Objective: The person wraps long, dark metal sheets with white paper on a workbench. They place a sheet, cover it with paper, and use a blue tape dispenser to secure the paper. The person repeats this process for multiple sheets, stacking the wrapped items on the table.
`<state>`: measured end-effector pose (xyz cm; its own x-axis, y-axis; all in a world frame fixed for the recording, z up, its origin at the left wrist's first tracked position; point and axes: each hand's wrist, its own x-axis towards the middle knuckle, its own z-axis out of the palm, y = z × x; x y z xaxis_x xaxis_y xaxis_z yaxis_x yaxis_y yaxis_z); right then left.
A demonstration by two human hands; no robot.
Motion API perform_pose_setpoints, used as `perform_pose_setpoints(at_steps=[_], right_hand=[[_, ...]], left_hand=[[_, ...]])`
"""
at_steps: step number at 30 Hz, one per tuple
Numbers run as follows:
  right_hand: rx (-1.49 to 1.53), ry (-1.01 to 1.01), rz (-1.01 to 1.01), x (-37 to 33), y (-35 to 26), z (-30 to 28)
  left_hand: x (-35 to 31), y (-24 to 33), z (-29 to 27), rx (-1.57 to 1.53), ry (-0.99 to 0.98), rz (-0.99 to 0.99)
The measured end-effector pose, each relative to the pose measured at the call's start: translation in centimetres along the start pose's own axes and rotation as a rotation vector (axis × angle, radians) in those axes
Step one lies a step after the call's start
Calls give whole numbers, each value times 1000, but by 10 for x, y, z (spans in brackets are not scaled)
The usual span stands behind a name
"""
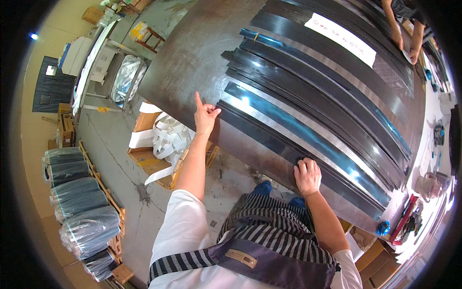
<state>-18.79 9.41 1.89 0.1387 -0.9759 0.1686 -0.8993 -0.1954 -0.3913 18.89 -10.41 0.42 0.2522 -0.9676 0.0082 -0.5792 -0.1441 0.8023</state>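
A narrow stack of long black strips [269, 135] lies along the near edge of the dark metal table [183, 62]. At its left end is my left hand [206, 118], index finger stretched out and thumb beside the strip ends; the other fingers are curled. Farther right along the same stack, my right hand [308, 177] has its fingers bent over the strips, thumb at the near edge. Beyond the stack runs a shiny blue-black strip [298, 123]. More dark strips [288, 79] lie in overlapping rows behind it.
Handwritten white paper [340, 39] lies on the far strips. Another person's hands [406, 48] work at the far right corner. Left of me on the floor, a carton [139, 154] holds tangled white strips [168, 139]. Plastic-wrapped rolls [89, 221] sit on pallets at the left.
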Motion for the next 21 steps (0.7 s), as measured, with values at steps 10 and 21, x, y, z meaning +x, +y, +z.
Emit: perform_pose_setpoints(at_steps=[10,21], right_hand=[[20,31,-9,-2,-5,1],[186,-241,112,1,-2,-23]], left_hand=[[-19,21,-3,482,6,381],[-24,25,20,687,-156,452]])
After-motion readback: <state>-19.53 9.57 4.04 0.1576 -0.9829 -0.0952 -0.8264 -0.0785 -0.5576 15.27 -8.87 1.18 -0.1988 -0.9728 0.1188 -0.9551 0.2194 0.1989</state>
